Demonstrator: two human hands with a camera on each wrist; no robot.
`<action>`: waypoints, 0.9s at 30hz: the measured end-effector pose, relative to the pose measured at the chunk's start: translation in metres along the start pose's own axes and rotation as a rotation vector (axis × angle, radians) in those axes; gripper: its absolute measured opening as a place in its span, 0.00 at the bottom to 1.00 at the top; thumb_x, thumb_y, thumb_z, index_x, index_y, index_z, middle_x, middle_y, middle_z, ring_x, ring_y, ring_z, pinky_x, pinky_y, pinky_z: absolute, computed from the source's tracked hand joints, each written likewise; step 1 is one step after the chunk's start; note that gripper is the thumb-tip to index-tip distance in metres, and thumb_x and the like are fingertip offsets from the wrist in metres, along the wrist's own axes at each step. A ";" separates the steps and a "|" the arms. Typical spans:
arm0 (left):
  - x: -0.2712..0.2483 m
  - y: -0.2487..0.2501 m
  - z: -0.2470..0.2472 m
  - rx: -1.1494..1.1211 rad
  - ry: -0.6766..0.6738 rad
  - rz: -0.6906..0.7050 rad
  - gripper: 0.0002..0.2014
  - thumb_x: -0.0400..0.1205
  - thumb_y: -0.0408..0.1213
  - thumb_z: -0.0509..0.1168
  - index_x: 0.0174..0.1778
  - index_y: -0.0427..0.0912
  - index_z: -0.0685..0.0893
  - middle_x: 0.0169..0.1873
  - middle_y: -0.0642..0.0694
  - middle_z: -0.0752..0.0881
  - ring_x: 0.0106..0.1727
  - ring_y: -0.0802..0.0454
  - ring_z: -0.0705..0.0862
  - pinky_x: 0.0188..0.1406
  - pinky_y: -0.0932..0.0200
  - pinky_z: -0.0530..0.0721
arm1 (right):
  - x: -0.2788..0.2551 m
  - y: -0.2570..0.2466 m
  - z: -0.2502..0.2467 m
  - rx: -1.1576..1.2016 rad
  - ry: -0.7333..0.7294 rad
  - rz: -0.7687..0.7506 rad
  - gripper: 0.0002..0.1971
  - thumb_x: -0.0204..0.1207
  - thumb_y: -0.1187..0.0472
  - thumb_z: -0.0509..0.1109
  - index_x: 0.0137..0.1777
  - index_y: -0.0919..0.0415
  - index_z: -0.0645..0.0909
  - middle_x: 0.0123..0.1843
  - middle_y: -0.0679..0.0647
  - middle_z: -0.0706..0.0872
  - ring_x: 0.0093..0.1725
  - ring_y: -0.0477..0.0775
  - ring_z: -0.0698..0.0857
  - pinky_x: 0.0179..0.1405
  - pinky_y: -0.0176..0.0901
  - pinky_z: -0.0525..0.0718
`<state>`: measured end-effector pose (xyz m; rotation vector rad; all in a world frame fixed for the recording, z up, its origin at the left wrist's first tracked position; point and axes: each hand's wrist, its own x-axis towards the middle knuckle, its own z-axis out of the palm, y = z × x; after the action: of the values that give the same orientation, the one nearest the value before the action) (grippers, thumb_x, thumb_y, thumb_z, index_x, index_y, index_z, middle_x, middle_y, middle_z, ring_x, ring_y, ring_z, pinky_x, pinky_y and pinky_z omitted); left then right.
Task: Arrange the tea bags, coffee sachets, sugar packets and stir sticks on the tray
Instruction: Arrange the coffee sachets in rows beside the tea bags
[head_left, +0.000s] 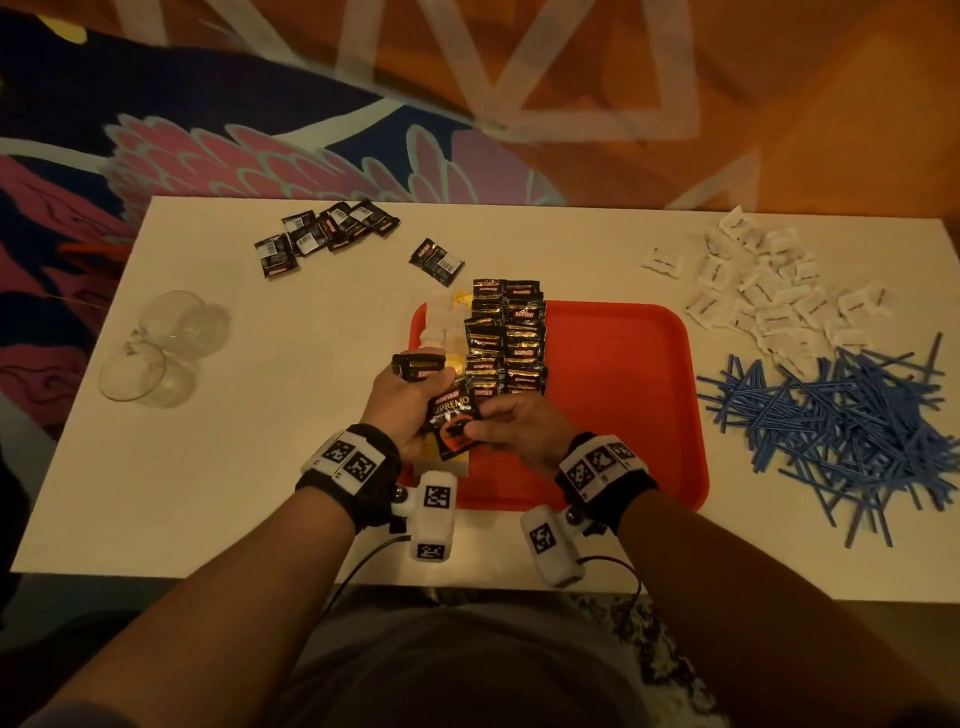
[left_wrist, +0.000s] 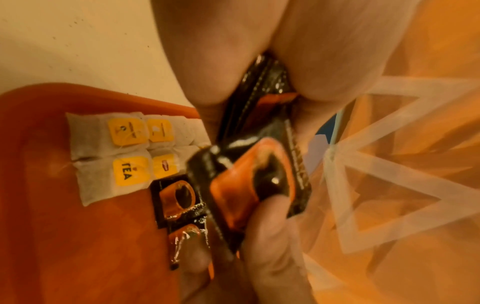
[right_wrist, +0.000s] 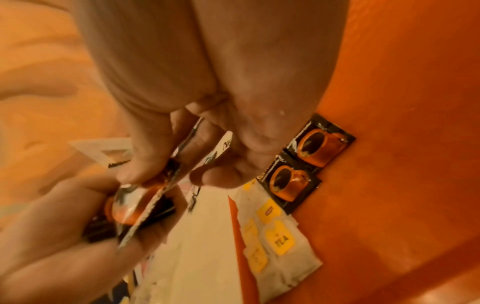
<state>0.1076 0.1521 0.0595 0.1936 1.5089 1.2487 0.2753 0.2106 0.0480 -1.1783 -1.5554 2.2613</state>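
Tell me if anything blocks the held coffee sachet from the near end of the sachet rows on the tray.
Nothing visible does. Both hands hold the sachet just above the rows' near end; bare tray lies beside.

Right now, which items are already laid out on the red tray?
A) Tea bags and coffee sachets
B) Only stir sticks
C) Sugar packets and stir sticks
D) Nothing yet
A: tea bags and rows of coffee sachets lie on the red tray, while the sugar packets and blue stir sticks sit on the table to its right.
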 end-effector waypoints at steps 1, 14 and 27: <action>0.000 -0.002 -0.001 -0.004 0.012 0.006 0.12 0.78 0.28 0.73 0.56 0.44 0.87 0.54 0.35 0.91 0.59 0.35 0.89 0.62 0.31 0.85 | 0.001 0.003 -0.002 -0.070 0.019 -0.017 0.07 0.75 0.71 0.74 0.52 0.70 0.87 0.42 0.52 0.88 0.35 0.36 0.85 0.36 0.29 0.81; -0.005 -0.006 -0.036 -0.181 0.077 -0.121 0.06 0.85 0.30 0.64 0.57 0.38 0.78 0.35 0.41 0.84 0.30 0.50 0.84 0.26 0.58 0.85 | 0.020 0.058 -0.011 -0.460 0.473 0.247 0.12 0.74 0.57 0.78 0.55 0.58 0.88 0.52 0.49 0.87 0.51 0.45 0.82 0.51 0.36 0.79; -0.010 -0.012 -0.051 -0.215 0.088 -0.146 0.10 0.86 0.28 0.62 0.61 0.43 0.80 0.36 0.41 0.85 0.31 0.49 0.84 0.27 0.57 0.85 | 0.031 0.057 -0.004 -0.514 0.576 0.298 0.07 0.72 0.54 0.80 0.43 0.52 0.85 0.43 0.45 0.86 0.47 0.44 0.82 0.47 0.36 0.81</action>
<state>0.0762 0.1099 0.0483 -0.1125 1.4237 1.3041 0.2735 0.2043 -0.0173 -2.0803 -1.8286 1.4459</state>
